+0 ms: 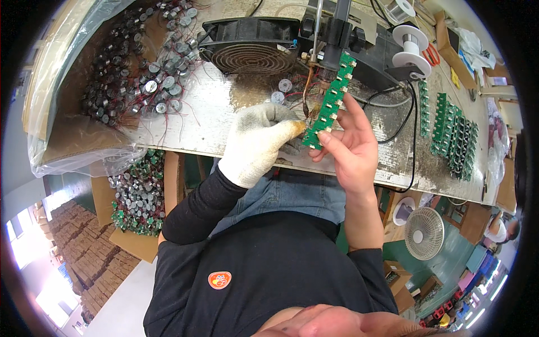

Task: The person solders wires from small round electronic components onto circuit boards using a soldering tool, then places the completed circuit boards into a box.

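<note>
And nearest in, the gloved left hand is being held curled, its thumb tip just beside the strip; whether anything is being pinched there cannot be told. By the bare right hand, that one green strip is being pinched near its lower end, thumb on the face, fingers behind, and is being held slanting above the tabletop. A light, stiff piece is being suggested here, probably smooth along the edges and liable to crack if bent; its small white parts are looking easy to knock, so the long edges or a bare end are being favoured as the place to take hold.

Now the count, moving outward! Two hands are being shown, one strip being gripped. On the right, more strips are being seen lying in a row: one is being set apart, at least four are being overlapped, the exact number being hidden. Past the glove, two loose motors are being spotted, and just beside the held strip one brown tip is being pointed down. Leftward, a heap of wired motors is being spread, far too many to be counted. Farther back, one black fan is being stood, and two spools are being seen at the rear right.
</note>
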Demonstrator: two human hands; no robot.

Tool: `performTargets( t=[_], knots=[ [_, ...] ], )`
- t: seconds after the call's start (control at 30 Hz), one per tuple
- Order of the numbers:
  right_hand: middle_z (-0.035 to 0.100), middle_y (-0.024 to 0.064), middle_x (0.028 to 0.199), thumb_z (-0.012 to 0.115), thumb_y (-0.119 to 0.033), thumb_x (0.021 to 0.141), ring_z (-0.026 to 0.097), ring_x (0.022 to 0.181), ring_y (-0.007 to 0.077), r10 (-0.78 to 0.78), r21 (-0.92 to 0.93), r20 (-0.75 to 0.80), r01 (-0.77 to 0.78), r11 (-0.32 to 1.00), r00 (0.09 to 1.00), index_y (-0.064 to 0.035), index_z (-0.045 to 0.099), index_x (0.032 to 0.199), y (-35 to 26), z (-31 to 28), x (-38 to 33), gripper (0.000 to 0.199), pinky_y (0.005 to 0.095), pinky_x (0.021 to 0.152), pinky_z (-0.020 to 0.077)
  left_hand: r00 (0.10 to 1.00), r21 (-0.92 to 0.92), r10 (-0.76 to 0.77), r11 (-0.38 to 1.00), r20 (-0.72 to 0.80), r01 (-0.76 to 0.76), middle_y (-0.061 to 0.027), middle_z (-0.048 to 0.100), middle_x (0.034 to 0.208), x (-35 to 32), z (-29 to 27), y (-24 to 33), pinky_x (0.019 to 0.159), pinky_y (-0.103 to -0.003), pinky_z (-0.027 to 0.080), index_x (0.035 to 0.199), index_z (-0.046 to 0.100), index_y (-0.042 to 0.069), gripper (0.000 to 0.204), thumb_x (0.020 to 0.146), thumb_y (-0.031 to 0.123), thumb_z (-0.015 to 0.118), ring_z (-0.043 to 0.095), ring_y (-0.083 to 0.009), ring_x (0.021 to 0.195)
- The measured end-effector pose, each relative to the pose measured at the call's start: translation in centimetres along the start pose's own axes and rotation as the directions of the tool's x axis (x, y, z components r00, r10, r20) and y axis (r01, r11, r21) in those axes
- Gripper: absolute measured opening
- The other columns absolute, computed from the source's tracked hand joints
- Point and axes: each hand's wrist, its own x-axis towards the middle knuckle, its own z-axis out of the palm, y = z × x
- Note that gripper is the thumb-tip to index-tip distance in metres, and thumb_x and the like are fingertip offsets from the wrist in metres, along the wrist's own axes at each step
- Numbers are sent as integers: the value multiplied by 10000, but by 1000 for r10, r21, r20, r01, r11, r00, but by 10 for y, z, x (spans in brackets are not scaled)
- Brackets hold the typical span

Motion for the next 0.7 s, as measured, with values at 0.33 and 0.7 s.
performTargets(
  t=[0.33, 0.7],
  knots=[
    [548, 185, 1110, 563, 119, 822, 653, 708, 195, 3, -28, -5, -3, 1000, 1000, -7, 266, 1424, 5, -4, -1, 683, 259, 548, 550, 999, 143, 20, 989, 34, -25, -85, 655, 871, 0, -1, -5, 697, -262, 528, 972, 608, -37, 191, 867, 117, 564, 643, -133, 775],
    [506, 239, 1240, 566, 126, 796, 649, 692, 197, -1, -28, -21, 0, 1000, 1000, 17, 290, 1408, -1, 1, -1, 680, 259, 516, 535, 1000, 45, -16, 999, -6, 16, -69, 657, 793, 0, 1, 0, 601, -233, 491, 900, 645, -38, 155, 845, 106, 628, 608, -89, 672]
  ],
)
